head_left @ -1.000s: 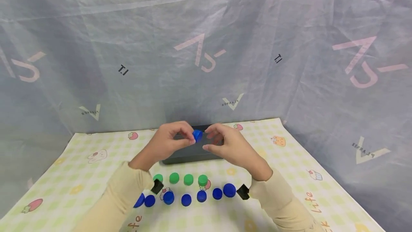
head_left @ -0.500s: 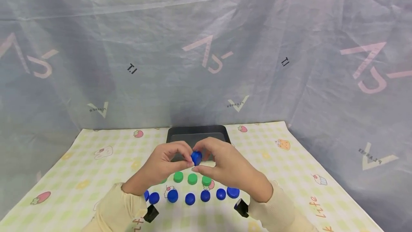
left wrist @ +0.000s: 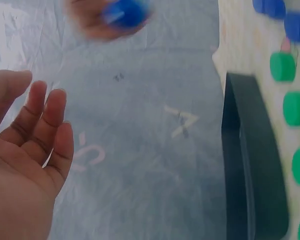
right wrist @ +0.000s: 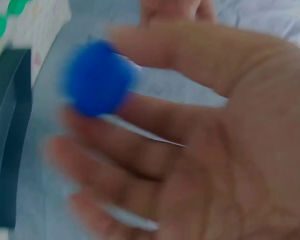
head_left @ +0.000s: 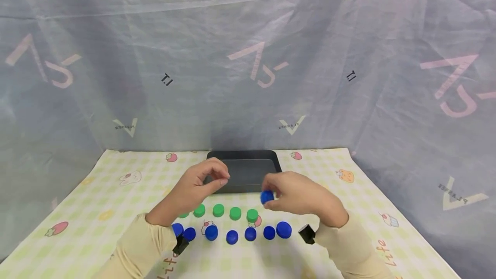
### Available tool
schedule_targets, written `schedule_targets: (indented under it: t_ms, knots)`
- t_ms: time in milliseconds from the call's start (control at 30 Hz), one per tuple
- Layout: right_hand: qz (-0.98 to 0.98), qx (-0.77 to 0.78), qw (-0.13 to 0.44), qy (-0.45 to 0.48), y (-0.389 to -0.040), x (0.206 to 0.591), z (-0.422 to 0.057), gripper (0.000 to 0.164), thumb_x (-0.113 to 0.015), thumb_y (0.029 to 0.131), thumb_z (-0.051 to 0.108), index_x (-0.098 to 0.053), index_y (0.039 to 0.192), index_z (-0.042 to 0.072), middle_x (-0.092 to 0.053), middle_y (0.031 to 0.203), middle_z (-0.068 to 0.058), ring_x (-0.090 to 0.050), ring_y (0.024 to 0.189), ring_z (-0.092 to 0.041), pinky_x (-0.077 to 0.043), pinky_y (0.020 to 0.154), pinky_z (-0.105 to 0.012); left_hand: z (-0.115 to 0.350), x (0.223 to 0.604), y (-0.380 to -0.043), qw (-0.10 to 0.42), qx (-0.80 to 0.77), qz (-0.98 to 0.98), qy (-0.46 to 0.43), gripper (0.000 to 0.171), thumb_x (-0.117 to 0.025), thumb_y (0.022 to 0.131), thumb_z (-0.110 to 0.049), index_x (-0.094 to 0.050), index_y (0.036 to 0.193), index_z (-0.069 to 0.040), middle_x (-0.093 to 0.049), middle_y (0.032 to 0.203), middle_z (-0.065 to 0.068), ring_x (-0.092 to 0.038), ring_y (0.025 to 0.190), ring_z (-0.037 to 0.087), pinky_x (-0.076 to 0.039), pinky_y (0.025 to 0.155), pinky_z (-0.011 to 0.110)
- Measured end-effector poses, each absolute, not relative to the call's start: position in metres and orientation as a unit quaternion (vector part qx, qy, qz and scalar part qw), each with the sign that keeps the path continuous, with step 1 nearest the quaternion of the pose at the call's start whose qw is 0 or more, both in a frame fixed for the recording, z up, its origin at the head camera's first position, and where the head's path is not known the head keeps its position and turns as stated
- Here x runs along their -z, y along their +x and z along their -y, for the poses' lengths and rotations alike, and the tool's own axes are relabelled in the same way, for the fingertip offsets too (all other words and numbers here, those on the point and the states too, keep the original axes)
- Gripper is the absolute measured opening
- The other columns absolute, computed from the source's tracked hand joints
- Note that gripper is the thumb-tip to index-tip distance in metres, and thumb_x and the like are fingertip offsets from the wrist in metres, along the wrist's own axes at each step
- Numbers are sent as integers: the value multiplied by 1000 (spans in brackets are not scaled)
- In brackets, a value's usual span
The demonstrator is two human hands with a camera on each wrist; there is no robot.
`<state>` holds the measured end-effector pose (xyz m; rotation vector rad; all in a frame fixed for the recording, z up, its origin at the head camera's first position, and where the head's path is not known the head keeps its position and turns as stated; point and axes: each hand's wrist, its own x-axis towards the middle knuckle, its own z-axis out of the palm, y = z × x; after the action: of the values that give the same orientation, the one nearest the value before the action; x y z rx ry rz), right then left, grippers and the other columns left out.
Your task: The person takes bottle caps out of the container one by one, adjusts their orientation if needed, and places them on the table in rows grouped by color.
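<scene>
Between thumb and fingers, my right hand (head_left: 298,195) pinches a blue bottle cap (head_left: 267,197) above the table, right of the tray's near corner. That cap is blurred in the right wrist view. My left hand (head_left: 197,186) holds nothing and hovers over the tray's near left side; its fingers bend loosely, as the left wrist view (left wrist: 35,135) confirms. Below the hands lies a row of green bottle caps (head_left: 235,213). Nearer to me runs a row of blue bottle caps (head_left: 250,234), the left end partly hidden by my left wrist.
A dark rectangular tray (head_left: 244,188) stands at the back of the table. The tablecloth (head_left: 317,244) is checked and printed with small pictures. A grey curtain (head_left: 193,98) hangs right behind the table. Each wrist carries a small black device (head_left: 307,234).
The blue cap was in my left hand, then both hands held it. Now my right hand has carried it off to the right, and my left hand has let go.
</scene>
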<state>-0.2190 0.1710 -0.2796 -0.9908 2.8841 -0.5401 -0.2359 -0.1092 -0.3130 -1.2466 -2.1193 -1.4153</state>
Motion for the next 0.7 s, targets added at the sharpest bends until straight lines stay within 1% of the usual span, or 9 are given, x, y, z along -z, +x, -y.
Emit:
schedule_targets:
  t_ms: [100, 233, 333, 367, 500, 567, 700]
  knots:
    - [-947, 131, 103, -275, -230, 288, -183, 14, -77, 82, 19, -64, 89, 21, -59, 79, 11, -53, 73, -10, -46, 69, -33, 119, 311, -240, 167, 487, 750, -414, 20, -63, 95, 2, -67, 98, -18, -64, 97, 1, -59, 86, 14, -52, 78, 27]
    - [-956, 114, 178, -204, -241, 303, -190, 19, -81, 78, 16, -63, 82, 19, -59, 79, 6, -52, 71, -13, -44, 66, -33, 129, 309, -244, 164, 480, 768, -392, 19, -65, 95, -1, -68, 96, -20, -65, 97, 2, -60, 87, 14, -51, 79, 27]
    - [-957, 123, 209, -162, -247, 314, -193, 21, -82, 77, 15, -62, 79, 16, -59, 77, 3, -53, 67, -14, -41, 61, -31, 135, 308, -247, 156, 466, 784, -380, 18, -67, 94, -3, -68, 95, -21, -66, 97, 1, -60, 89, 13, -51, 81, 27]
    - [-957, 124, 218, -149, -249, 317, -194, 21, -82, 77, 14, -61, 75, 15, -59, 74, 3, -52, 64, -14, -39, 57, -30, 136, 307, -248, 155, 461, 789, -376, 18, -67, 94, -3, -68, 95, -21, -66, 97, 1, -60, 89, 13, -50, 81, 27]
    - [-953, 132, 258, -93, -258, 330, -198, 35, -80, 75, 8, -51, 57, 14, -49, 58, 2, -41, 52, -12, -28, 49, -25, 143, 304, -251, 158, 437, 809, -359, 16, -68, 94, -5, -68, 94, -21, -67, 95, -1, -59, 88, 12, -50, 81, 29]
    - [-951, 125, 274, -67, -262, 336, -201, 40, -81, 73, 8, -47, 53, 14, -45, 55, 1, -37, 51, -12, -26, 48, -25, 147, 303, -251, 157, 426, 819, -351, 14, -68, 94, -7, -69, 94, -21, -66, 93, -4, -58, 88, 11, -50, 80, 30]
    - [-952, 103, 286, -31, -269, 347, -204, 35, -86, 70, 15, -53, 59, 12, -49, 60, 0, -42, 52, -13, -33, 49, -25, 152, 302, -250, 148, 414, 832, -339, 10, -68, 95, -10, -69, 95, -21, -65, 91, -8, -58, 87, 11, -49, 79, 31]
